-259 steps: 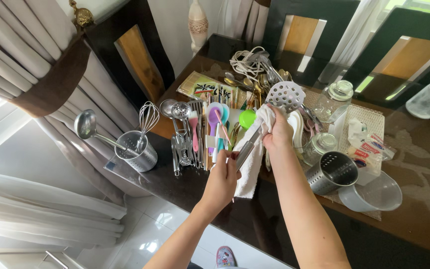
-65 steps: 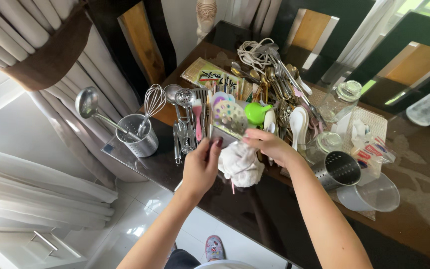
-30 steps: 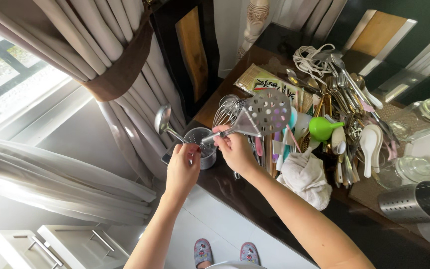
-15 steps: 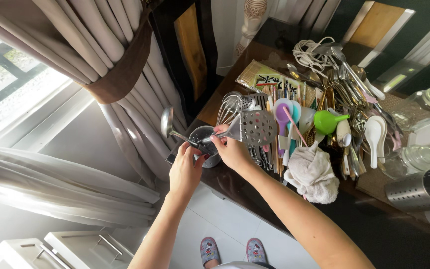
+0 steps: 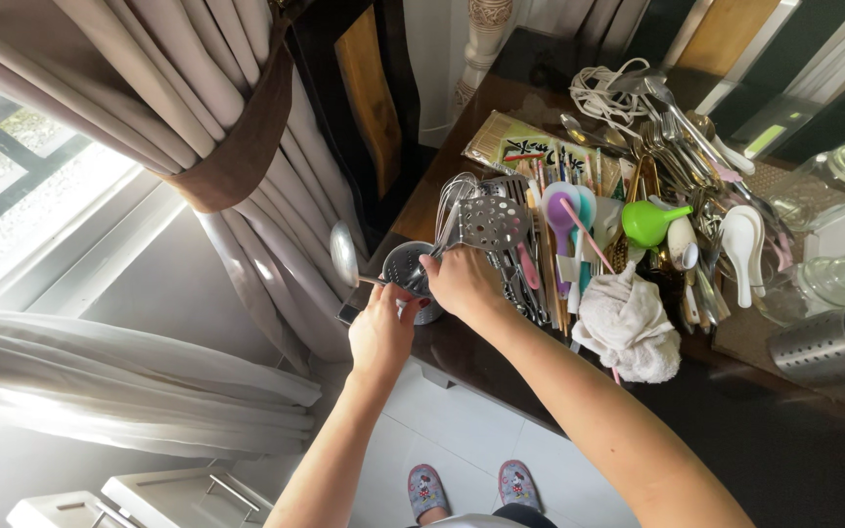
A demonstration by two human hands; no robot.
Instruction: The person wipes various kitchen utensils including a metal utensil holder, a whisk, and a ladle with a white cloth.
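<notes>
Head view: my right hand (image 5: 457, 284) has its grip clamped on the handle of a perforated metal skimmer (image 5: 489, 223), its slotted head standing up over the perforated steel utensil holder (image 5: 405, 269) at the worktop (image 5: 462, 357) edge. My left hand (image 5: 383, 332) grips the holder's near side, fingers closed on it. A ladle (image 5: 346, 256) and whisk (image 5: 454, 196) sit in the holder. A crumpled white cloth (image 5: 628, 323) lies just right of my right forearm, beside a green funnel (image 5: 649, 221).
</notes>
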